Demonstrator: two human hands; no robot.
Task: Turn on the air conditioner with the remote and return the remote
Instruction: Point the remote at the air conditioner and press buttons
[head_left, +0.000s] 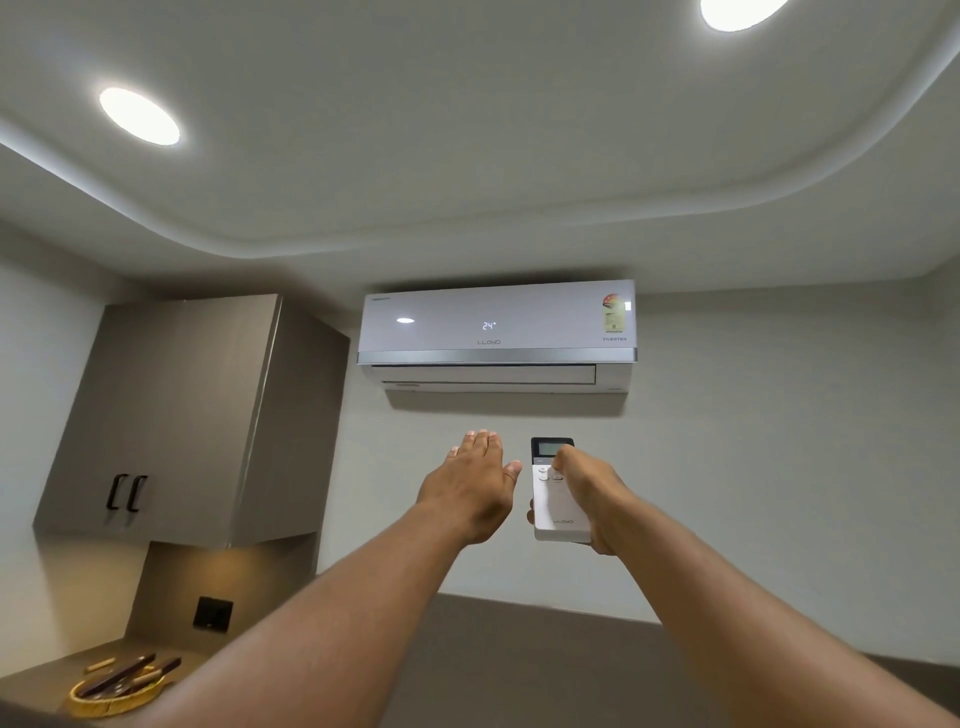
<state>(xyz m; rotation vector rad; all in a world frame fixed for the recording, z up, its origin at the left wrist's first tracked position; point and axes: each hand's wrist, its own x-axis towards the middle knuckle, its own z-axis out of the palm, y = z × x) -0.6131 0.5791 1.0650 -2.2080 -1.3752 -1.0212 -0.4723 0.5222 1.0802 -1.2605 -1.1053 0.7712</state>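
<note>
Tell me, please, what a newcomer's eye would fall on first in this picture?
Probably the two bare arms reaching up the middle: the right hand holds a white remote aimed at the wall, thumb on its buttons, while the left hand is spread flat and empty beside it. Just above them, the white air conditioner high on the wall shows a lit 24 on its front.

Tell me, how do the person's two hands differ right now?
The left hand is open, flat and empty, fingers together and stretched toward the air conditioner; the right hand is closed around a white remote. The left hand touches nothing, while the right hand's thumb rests on the remote's buttons. The left hand sits beside the remote, apart from it. Both are raised on outstretched bare arms, below the unit, whose display reads 24.
</note>
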